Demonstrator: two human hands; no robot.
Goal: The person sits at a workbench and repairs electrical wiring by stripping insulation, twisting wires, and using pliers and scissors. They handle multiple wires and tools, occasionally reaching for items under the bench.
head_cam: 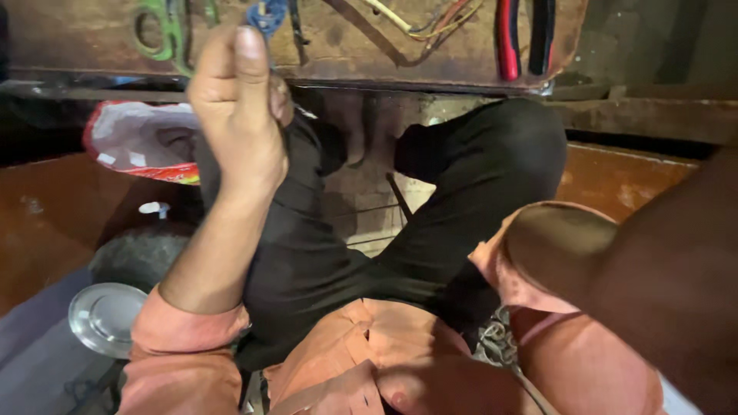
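I sit cross-legged in black trousers point(461, 200) and an orange shirt. My left hand point(234, 107) is raised in front of me with its fingers curled shut and the thumb pressed along them. A small blue piece point(265, 15) shows just above the fingertips, on or before a wooden board point(346, 54); I cannot tell whether the hand touches it. Only my right forearm point(661, 284) is visible, reaching out of its orange sleeve toward the right edge. That hand is out of the picture.
On the board lie green-handled scissors point(157, 31), red and black pliers point(523, 38) and loose wires point(423, 19). A red and white plastic bag point(142, 142) sits at the left. Below it are a dark rubber wheel point(142, 253) and a round metal lid point(104, 319).
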